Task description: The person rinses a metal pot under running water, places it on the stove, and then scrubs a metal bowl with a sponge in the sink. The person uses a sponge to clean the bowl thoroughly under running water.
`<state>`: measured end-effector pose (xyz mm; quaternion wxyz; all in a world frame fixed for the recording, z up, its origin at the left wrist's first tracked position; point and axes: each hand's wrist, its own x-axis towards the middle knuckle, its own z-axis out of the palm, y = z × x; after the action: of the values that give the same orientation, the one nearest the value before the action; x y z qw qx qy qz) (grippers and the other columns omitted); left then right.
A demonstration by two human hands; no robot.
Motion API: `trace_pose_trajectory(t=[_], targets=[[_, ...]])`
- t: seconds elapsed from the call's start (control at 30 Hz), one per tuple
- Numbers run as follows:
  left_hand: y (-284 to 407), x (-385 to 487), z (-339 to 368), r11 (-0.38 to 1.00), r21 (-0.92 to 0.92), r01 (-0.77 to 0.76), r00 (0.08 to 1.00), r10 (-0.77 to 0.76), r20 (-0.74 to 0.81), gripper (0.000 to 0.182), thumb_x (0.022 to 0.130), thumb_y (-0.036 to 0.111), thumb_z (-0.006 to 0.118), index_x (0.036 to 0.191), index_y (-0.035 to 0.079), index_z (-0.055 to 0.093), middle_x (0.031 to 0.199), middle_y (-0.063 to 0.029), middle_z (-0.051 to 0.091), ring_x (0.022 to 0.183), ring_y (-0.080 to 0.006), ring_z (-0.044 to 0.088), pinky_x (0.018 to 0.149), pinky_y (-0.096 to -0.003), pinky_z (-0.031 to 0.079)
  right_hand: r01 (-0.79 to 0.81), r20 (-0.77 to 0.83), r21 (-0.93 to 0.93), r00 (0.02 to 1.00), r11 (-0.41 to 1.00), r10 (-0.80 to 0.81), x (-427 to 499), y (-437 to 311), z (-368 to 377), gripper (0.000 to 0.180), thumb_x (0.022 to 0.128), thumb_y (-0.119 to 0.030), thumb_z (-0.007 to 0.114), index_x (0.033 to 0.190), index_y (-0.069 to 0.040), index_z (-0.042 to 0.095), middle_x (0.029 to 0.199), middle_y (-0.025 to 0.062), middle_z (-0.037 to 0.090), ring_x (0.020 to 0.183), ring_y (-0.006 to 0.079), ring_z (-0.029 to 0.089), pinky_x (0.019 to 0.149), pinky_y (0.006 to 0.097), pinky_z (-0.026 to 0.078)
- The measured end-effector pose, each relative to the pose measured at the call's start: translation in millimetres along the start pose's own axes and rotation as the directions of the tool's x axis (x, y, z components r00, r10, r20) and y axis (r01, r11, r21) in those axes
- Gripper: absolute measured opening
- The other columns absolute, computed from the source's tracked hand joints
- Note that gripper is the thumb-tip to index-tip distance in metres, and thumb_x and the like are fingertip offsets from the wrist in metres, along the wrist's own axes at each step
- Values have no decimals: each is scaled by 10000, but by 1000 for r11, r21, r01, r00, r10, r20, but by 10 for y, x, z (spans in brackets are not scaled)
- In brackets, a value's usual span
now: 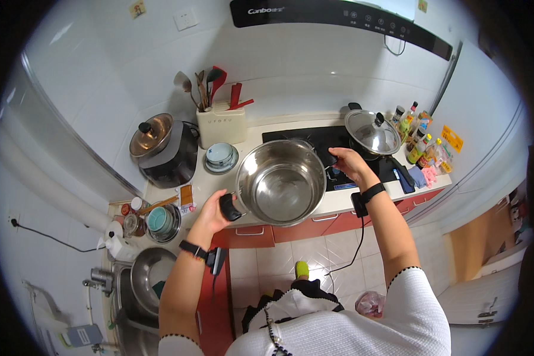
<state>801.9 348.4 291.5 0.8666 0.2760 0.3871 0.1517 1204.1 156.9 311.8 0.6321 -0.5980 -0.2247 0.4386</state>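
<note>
A wide stainless steel pot (285, 191), its inside bare and shiny, is held up in front of the counter's edge. My left hand (214, 211) grips its black side handle at the lower left. On the other side, my right hand (350, 163) holds the second black handle, near the black cooktop (309, 133). The pot is tilted so that its inside faces the camera. Each of my wrists wears a black strap with a small device and a cable.
A lidded pan (374, 133) stands on the cooktop's right, beside sauce bottles (420, 149). Left are stacked bowls (219, 153), a utensil holder (222, 124), a dark appliance (173, 155) under a glass lid, green bowls (159, 220), and a sink holding a metal basin (149, 271). A range hood (320, 15) hangs above.
</note>
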Motion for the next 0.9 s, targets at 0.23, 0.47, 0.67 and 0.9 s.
trace_pose_trajectory(t=[0.23,0.47,0.67,0.9], targets=[[335,1334,627,985,57,-164,983,168,-78,410,874,385,596,1203,141,559,1076,-119,605,1024,-245,572,900,-388,451,-10,-88,116,996,993,20,836,-69,-859,173,892,-267,676,812,-118,637,715,-10,581,640,131,549,631,266,458],[564,2333,1156,929,-108,-355,927,335,-168,478,890,366,599,1231,40,518,1103,-173,605,1048,-273,573,958,-393,435,-6,-191,236,980,972,53,1815,-45,-1219,182,883,-247,686,769,-139,594,675,-19,556,615,139,540,604,279,445],[599,2841,1205,920,-121,-373,919,347,-188,411,863,439,615,1041,69,621,960,-78,671,960,-202,597,955,-352,384,-45,-210,229,973,972,95,2451,65,-1297,186,871,-271,689,794,-117,618,677,-6,554,568,145,522,546,280,430],[713,3177,1130,917,-85,-390,911,371,-183,435,842,439,631,1087,81,590,961,-50,645,943,-189,570,975,-340,342,-109,-228,228,960,968,161,2826,319,-1393,204,873,-290,686,778,-121,625,640,10,572,532,148,539,481,284,429]])
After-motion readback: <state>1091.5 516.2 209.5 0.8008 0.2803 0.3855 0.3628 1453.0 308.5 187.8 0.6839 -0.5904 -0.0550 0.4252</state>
